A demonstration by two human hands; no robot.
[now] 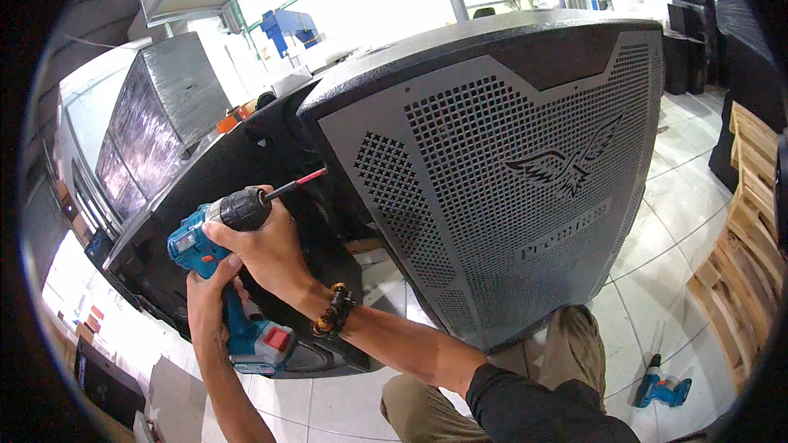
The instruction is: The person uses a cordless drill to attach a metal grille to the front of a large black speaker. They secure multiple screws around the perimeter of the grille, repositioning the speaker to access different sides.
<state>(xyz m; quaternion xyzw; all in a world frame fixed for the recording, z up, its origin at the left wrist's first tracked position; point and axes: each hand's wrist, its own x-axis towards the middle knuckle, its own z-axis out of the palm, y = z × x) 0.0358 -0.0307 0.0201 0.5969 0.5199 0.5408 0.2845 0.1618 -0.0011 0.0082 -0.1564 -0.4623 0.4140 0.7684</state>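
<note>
While the big blk cabinet (pixel 509 176) w/ its gray perforated grille (pixel 460 205) fills center-right, the blue drill (pixel 194 242) is just L of it, R hand (pixel 269 250) curled round its front nr chuck (pixel 246 209), L hand (pixel 210 291) clasping the handle (pixel 238 316), red-tipped bit (pixel 297 184) beside the cabinet (contact unclear).

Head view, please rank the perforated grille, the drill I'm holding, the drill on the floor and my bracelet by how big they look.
Largest to smallest:
1. Perforated grille
2. Held drill, partly covered
3. Floor drill
4. Bracelet
The floor drill lies farther away, so the drills' true sizes are unsure.
</note>
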